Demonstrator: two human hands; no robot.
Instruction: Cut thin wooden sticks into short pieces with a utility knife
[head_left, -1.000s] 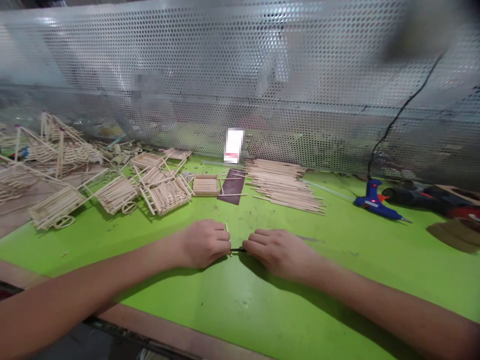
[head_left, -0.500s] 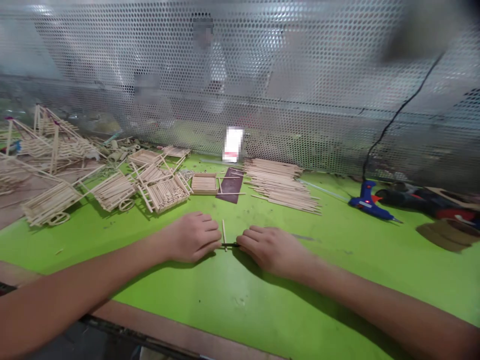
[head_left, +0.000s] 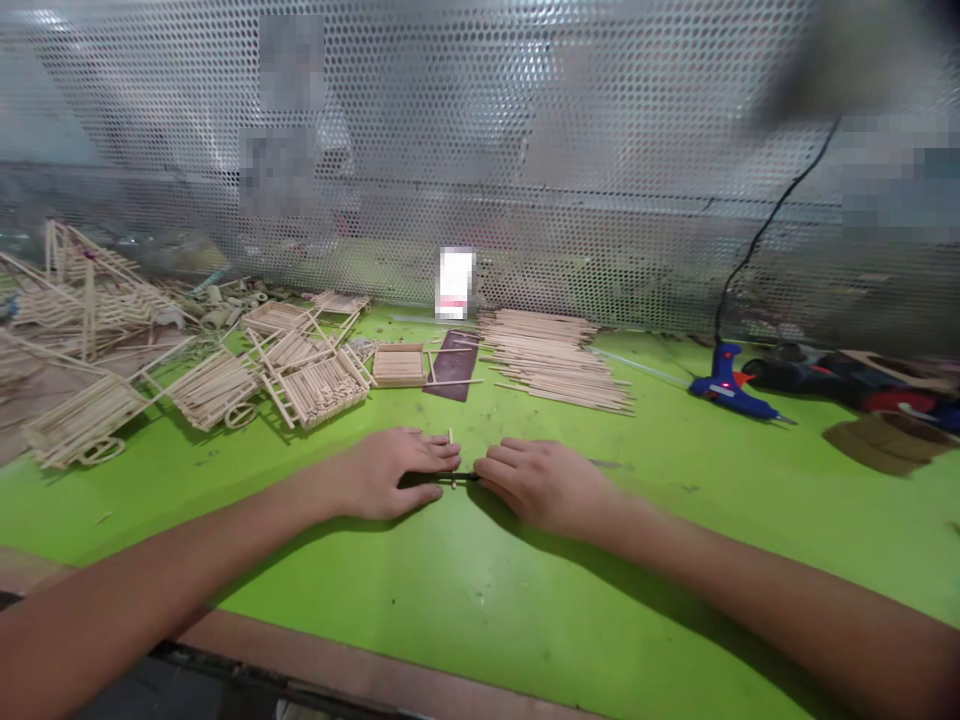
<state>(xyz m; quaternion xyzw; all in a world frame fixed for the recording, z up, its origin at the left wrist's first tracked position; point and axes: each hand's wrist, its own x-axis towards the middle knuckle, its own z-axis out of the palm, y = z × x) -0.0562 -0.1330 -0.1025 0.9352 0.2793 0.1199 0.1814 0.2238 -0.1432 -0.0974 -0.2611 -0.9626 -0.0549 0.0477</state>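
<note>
My right hand (head_left: 551,487) is closed around one end of a thin dark tool (head_left: 461,477), perhaps a narrow blade; its kind is too small to tell. The tool lies across a short thin wooden stick (head_left: 451,436) on the green tabletop. My left hand (head_left: 386,470) rests low over the table with its fingers stretched out and its thumb apart. Its fingertips cover part of the stick, and the tool's other end runs into the gap between thumb and fingers.
Small stick-built carts (head_left: 322,388) stand at the left, behind my left hand. A pile of thin sticks (head_left: 544,355) and a dark plate (head_left: 454,368) lie beyond. At right are a blue glue gun (head_left: 731,388) with a cord and a brown tape roll (head_left: 874,443). Perforated metal (head_left: 600,200) rises behind.
My left hand has opened: its thumb has moved away from the fingers, which now reach over the stick. My right hand keeps its grip on the dark tool. The view has shifted slightly.
</note>
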